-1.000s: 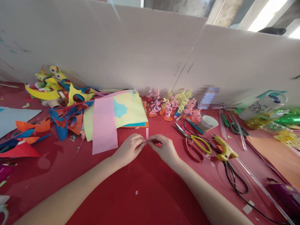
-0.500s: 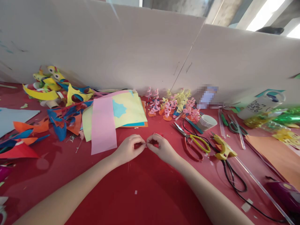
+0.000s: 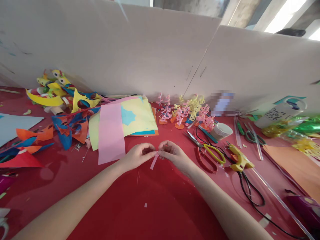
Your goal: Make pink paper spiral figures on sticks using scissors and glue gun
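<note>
Between my hands, above the red tabletop [image 3: 150,190], a narrow pink paper strip [image 3: 154,161] hangs down from the fingertips. My left hand [image 3: 140,154] pinches its upper end between thumb and forefinger. From the other side, my right hand [image 3: 172,154] also closes thumb and fingers on that end, so the tips of both hands nearly meet. What the strip's upper end looks like is mostly hidden by the fingers. Just left of my left hand lies a wide pink paper sheet [image 3: 111,133]. Scissors [image 3: 203,146] with red and yellow handles lie right of my right hand.
Curled pink and yellow paper pieces [image 3: 185,111] stand at the back near a white cup [image 3: 221,131]. A yellow glue gun [image 3: 240,158] with a black cable lies to the right. Coloured paper scraps [image 3: 67,128] pile up on the left. A pale wall [image 3: 125,56] borders the back.
The pink strip now hangs visibly below my fingertips, where before it was hardly visible. The fingers of my right hand have lifted and opened slightly around the pinch.
</note>
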A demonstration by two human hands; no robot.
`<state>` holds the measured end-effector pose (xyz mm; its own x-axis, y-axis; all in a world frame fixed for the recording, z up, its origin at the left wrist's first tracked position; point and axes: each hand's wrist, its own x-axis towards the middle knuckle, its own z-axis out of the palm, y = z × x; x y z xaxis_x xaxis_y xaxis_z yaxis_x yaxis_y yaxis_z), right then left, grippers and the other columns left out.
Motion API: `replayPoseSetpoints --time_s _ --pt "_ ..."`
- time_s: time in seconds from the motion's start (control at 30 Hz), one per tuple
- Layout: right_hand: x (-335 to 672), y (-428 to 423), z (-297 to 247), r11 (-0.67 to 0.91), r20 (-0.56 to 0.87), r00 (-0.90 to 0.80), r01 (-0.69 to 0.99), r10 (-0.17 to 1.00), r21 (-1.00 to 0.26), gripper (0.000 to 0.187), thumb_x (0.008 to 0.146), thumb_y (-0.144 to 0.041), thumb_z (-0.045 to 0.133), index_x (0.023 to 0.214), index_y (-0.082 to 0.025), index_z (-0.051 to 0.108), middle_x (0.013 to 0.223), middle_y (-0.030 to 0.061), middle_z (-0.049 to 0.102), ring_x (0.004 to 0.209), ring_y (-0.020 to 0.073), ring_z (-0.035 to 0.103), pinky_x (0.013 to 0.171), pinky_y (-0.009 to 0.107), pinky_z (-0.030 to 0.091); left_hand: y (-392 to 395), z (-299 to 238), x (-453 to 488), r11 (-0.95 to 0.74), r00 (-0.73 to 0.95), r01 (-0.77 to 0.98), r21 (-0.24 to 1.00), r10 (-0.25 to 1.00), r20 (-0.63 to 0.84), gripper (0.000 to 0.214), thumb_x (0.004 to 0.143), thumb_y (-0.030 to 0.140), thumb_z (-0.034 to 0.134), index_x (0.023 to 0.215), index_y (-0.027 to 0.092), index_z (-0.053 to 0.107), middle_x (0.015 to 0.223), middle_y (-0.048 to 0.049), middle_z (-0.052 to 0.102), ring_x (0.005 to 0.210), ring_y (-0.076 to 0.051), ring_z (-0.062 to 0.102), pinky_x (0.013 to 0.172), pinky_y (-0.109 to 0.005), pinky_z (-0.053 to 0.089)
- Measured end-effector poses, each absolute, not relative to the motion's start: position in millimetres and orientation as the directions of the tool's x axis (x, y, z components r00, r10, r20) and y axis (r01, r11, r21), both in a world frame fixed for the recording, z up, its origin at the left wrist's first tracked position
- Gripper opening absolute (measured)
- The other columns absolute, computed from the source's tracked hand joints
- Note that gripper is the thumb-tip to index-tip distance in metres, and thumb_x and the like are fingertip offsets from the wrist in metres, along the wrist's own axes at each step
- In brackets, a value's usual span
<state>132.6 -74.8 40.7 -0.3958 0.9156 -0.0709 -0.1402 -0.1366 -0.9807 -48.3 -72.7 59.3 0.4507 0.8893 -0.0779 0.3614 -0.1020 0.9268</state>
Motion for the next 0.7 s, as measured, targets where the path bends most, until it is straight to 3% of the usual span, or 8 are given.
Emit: replayPoseSetpoints --time_s 0.13,0.27,0.47,0.6,0.7 --pt "132.2 -74.9 38.2 -0.075 -0.028 -0.401 -0.102 0.915 -0.992 0.017 0.074 -0.032 0.065 0.081 -0.02 0.055 0.069 -0.0033 0.057 0.064 0.01 0.056 0.064 0.025 0.046 -72.8 57.9 -48.3 0.047 0.457 0.279 0.959 0.872 -0.175 0.018 0.078 0.033 0.058 0.078 0.017 0.066 0.078 -0.0029 0.067 0.078 -0.018 0.059 0.073 -0.029 0.045" --pt "131.6 -76.7 35.2 0.164 0.148 -0.371 0.013 0.917 -0.986 0.008 0.08 -0.024 0.057 0.087 -0.021 0.06 0.081 0.0008 0.059 0.077 0.0131 0.058 0.073 0.028 0.048 -71.5 50.9 -49.3 0.17 0.356 0.15 0.974 0.91 -0.214 0.016 0.076 0.03 0.059 0.075 0.017 0.067 0.069 -0.0007 0.063 0.067 -0.014 0.055 0.066 -0.026 0.042" --pt "131.5 -81.2 36.1 0.547 0.453 -0.331 0.301 0.828 -0.781 0.016 0.079 -0.016 0.06 0.091 -0.024 0.066 0.088 0.0031 0.053 0.078 0.0141 0.055 0.072 0.028 0.048 -69.9 46.4 -51.7 0.192 0.342 0.071 0.979 0.917 -0.204 0.018 0.075 0.031 0.061 0.069 0.015 0.066 0.063 0.0001 0.057 0.062 -0.012 0.05 0.062 -0.026 0.039" --pt "130.2 -83.4 40.4 0.622 0.532 -0.329 0.319 0.78 -0.715 0.009 0.08 -0.018 0.061 0.087 -0.023 0.065 0.083 0.0033 0.057 0.078 0.0153 0.057 0.072 0.029 0.048 -71.5 51.2 -50.3 0.164 0.373 0.062 0.985 0.911 -0.175 0.019 0.076 0.032 0.061 0.067 0.016 0.066 0.06 0.0009 0.058 0.062 -0.012 0.051 0.065 -0.026 0.04" --pt "128.5 -85.0 44.2 0.62 0.541 -0.307 0.317 0.783 -0.718 0.007 0.081 -0.016 0.059 0.083 -0.022 0.062 0.08 0.0031 0.059 0.076 0.0157 0.057 0.07 0.029 0.048 -72.6 53.0 -48.7 0.163 0.366 0.054 0.985 0.915 -0.171 0.017 0.073 0.033 0.064 0.074 0.017 0.068 0.07 -0.0011 0.064 0.07 -0.014 0.056 0.07 -0.027 0.043"
